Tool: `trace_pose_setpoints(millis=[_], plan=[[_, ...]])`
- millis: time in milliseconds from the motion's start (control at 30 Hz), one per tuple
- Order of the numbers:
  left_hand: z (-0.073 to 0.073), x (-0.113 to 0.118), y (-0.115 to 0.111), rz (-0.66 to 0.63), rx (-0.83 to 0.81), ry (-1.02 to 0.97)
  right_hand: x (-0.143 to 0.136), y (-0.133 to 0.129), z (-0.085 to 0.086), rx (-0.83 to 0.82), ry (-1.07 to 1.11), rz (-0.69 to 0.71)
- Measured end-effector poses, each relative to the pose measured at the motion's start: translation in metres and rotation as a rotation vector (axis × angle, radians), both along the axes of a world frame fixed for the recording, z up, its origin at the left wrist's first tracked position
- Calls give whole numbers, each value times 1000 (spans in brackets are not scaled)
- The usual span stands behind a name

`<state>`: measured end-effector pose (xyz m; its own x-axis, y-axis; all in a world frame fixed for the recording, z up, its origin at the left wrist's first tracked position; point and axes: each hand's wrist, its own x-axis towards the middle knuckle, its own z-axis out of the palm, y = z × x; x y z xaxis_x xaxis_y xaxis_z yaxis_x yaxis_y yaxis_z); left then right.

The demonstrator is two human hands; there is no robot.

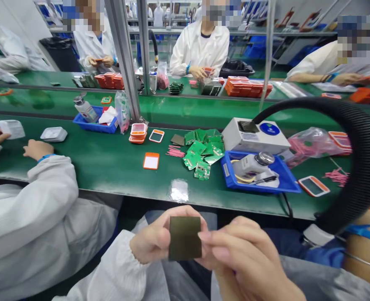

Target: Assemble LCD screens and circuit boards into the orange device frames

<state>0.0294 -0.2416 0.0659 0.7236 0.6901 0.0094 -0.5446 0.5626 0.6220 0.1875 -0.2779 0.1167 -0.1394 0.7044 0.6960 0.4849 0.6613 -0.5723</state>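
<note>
In front of my lap, my left hand [153, 236] is closed around the edges of a small square LCD panel [185, 238], dark olive and glossy. My right hand [244, 255] pinches at the panel's right edge, thumb and fingers together. Beyond the hands, on the green bench, lie a white shiny patch [179, 190] at the near edge and an orange-framed case [151, 161] with a white window. Green circuit boards [200, 150] are heaped farther back, beside pink strips [175, 151] and another dark panel [177, 139].
A blue tray [266, 188] holds a metal-topped bottle and a pen. Behind it stands a white box [250, 136]. A thick black ribbed hose [357, 138] arches over the right side. A co-worker's hand [39, 149] rests at left. Others sit across the green belt [185, 108].
</note>
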Motion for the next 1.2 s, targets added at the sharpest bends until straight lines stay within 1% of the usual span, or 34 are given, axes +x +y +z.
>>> trace_pose_setpoints(millis=[67, 133, 233, 333, 500, 633, 800, 900, 1000, 1100, 1200], plan=[[-3, -1, -1, -42, -43, -50, -7, 6, 3, 62, 0, -97], [-1, -2, -1, -76, -83, -76, -10, 11, 5, 89, -40, -119], [6, -4, -1, -83, -139, -59, -12, 15, 6, 98, -78, -65], [9, -8, -3, -65, -156, -55, -17, 19, 5, 76, -44, -28], [1, -15, -9, -31, -166, -64, -29, 31, 5, -4, 75, 9], [-4, -22, -10, 31, -194, 22, -35, 45, -1, -49, 17, 120], [-13, -27, -2, 90, -208, 55, -40, 62, -13, -116, 11, 221], [-19, -28, 6, 95, -199, 69, -39, 69, -18, -169, 45, 227], [-24, -27, 15, 64, -216, 94, -36, 75, -22, -211, 52, 230], [-26, -25, 23, 16, -240, 116, -30, 79, -25, -277, 33, 282], [-28, -23, 29, -16, -245, 132, -26, 83, -28, -318, 40, 241]])
